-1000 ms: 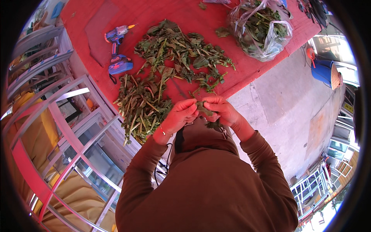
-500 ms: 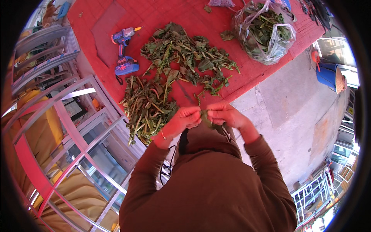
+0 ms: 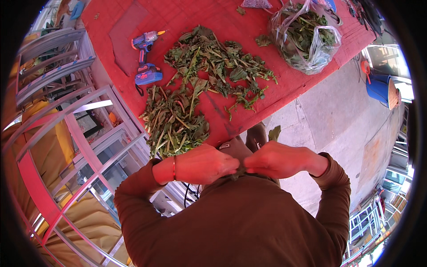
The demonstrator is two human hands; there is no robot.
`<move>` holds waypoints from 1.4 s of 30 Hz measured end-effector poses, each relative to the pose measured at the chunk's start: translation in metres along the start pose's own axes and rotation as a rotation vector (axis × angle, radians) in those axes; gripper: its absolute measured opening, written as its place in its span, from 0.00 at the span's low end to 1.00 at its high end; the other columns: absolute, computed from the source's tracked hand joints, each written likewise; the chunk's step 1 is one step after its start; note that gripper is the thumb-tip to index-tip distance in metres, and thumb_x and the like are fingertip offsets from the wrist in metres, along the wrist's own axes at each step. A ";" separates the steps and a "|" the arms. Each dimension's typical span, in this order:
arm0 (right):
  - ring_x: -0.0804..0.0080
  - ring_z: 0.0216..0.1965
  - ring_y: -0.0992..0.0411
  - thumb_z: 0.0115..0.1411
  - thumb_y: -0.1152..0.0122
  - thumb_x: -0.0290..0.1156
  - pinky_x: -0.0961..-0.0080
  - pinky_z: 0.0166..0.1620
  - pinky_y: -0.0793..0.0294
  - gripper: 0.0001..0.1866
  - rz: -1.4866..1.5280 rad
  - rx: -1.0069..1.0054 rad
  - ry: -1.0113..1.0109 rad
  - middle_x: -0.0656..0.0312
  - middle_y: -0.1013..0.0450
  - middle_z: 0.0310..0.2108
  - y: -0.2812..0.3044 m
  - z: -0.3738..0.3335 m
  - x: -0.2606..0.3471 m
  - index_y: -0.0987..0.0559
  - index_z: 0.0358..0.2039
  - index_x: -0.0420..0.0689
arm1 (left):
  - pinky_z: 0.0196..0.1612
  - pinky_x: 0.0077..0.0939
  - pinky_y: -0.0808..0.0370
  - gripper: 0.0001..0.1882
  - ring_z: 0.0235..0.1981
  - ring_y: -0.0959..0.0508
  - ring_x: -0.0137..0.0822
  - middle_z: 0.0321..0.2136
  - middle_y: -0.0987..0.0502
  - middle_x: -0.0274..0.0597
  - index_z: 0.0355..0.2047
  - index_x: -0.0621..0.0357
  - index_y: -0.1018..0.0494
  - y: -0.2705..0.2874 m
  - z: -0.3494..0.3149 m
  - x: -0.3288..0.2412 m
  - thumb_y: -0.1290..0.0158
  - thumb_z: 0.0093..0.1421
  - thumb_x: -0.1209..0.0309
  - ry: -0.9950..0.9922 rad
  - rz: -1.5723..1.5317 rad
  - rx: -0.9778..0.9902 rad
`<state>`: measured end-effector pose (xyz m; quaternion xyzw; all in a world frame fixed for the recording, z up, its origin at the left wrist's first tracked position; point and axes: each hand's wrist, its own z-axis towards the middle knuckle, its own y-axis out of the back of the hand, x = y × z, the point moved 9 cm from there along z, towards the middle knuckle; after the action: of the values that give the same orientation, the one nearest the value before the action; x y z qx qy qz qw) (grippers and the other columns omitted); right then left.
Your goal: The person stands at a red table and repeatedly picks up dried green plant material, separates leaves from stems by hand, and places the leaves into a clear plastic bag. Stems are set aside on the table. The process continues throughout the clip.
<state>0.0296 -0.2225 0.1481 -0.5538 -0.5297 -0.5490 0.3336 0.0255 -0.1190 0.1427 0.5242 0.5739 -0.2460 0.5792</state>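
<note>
Both my hands are closed and pinched together near my chest, at the table's front edge. My left hand (image 3: 200, 164) and my right hand (image 3: 284, 159) grip a small leafy green sprig (image 3: 274, 133), whose leaf sticks up beyond my right hand. A dark bit of it shows between the fingertips; the rest is hidden by my hands. Ahead of my left hand lies a pile of leafy greens with pale stems (image 3: 175, 120). Farther off spreads a second, leafier heap (image 3: 218, 60), which adjoins the first.
A blue cordless drill (image 3: 146, 58) lies on the red table (image 3: 173, 13), left of the greens. At the far right stands a clear plastic bag (image 3: 307, 64) of greens. Metal frames (image 3: 89, 164) crowd my left side. A blue bucket (image 3: 378, 91) is on the floor at right.
My hands have drawn back from the table edge toward my chest, with elbows spread wider. A leaf now shows above my right hand.
</note>
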 end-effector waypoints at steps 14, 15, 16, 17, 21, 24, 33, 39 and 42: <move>0.90 0.18 0.46 0.73 0.49 0.33 0.86 0.22 0.49 0.10 0.489 -1.057 -0.290 0.76 0.40 0.17 0.074 -0.080 -0.119 0.25 0.35 0.44 | 0.48 0.43 0.24 0.15 0.48 0.24 0.51 0.43 0.24 0.46 0.44 0.57 0.24 0.139 -0.019 0.256 0.40 0.59 0.65 0.415 0.685 -0.884; 0.90 0.18 0.46 0.73 0.48 0.32 0.85 0.22 0.49 0.09 0.547 -1.050 -0.287 0.76 0.40 0.17 0.067 -0.067 -0.122 0.25 0.34 0.44 | 0.48 0.42 0.24 0.16 0.47 0.24 0.49 0.42 0.24 0.43 0.44 0.56 0.24 0.149 -0.004 0.252 0.38 0.57 0.65 0.408 0.727 -0.973; 0.90 0.18 0.47 0.73 0.49 0.33 0.85 0.22 0.50 0.10 0.591 -1.023 -0.285 0.76 0.40 0.18 0.060 -0.055 -0.121 0.26 0.34 0.45 | 0.47 0.42 0.24 0.15 0.47 0.24 0.48 0.41 0.25 0.42 0.43 0.55 0.23 0.155 0.010 0.258 0.37 0.57 0.65 0.455 0.743 -1.014; 0.90 0.18 0.47 0.73 0.49 0.33 0.85 0.22 0.50 0.10 0.616 -1.005 -0.248 0.76 0.40 0.18 0.057 -0.046 -0.119 0.26 0.33 0.45 | 0.46 0.42 0.24 0.15 0.47 0.24 0.47 0.41 0.25 0.41 0.42 0.54 0.23 0.162 0.019 0.260 0.36 0.56 0.65 0.512 0.765 -1.054; 0.90 0.18 0.48 0.74 0.50 0.35 0.85 0.22 0.53 0.13 0.665 -0.994 -0.243 0.76 0.41 0.17 0.049 -0.038 -0.116 0.27 0.31 0.46 | 0.39 0.40 0.22 0.10 0.40 0.20 0.43 0.37 0.22 0.40 0.37 0.55 0.22 0.179 0.030 0.284 0.36 0.57 0.66 0.626 0.797 -1.071; 0.91 0.18 0.49 0.74 0.50 0.36 0.85 0.22 0.53 0.13 0.660 -1.062 -0.316 0.76 0.41 0.17 0.047 -0.065 -0.131 0.27 0.31 0.45 | 0.31 0.32 0.23 0.09 0.27 0.18 0.34 0.30 0.19 0.38 0.34 0.56 0.22 0.204 -0.010 0.311 0.39 0.61 0.64 0.435 0.163 -1.325; 0.90 0.19 0.47 0.74 0.50 0.38 0.86 0.23 0.52 0.14 0.693 -1.084 -0.361 0.76 0.41 0.18 0.040 -0.071 -0.149 0.24 0.34 0.44 | 0.41 0.40 0.23 0.15 0.37 0.21 0.48 0.30 0.23 0.44 0.35 0.52 0.19 0.180 0.021 0.311 0.33 0.54 0.58 0.640 0.607 -1.134; 0.90 0.18 0.47 0.74 0.51 0.41 0.87 0.22 0.52 0.15 0.736 -1.174 -0.435 0.75 0.40 0.18 0.036 -0.095 -0.164 0.24 0.35 0.44 | 0.32 0.35 0.24 0.10 0.27 0.18 0.44 0.28 0.18 0.50 0.33 0.59 0.20 0.196 -0.038 0.300 0.37 0.57 0.66 0.486 -0.020 -1.335; 0.91 0.19 0.46 0.74 0.50 0.39 0.87 0.22 0.51 0.14 0.767 -1.182 -0.433 0.76 0.39 0.18 0.034 -0.100 -0.173 0.24 0.34 0.44 | 0.33 0.39 0.24 0.10 0.28 0.17 0.46 0.28 0.18 0.52 0.34 0.61 0.21 0.176 -0.049 0.287 0.38 0.58 0.66 0.541 0.370 -1.190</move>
<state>0.0644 -0.3631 0.0067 -0.8834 0.0315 -0.4661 0.0361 0.2246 0.0737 -0.0543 0.2488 0.6372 0.3545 0.6375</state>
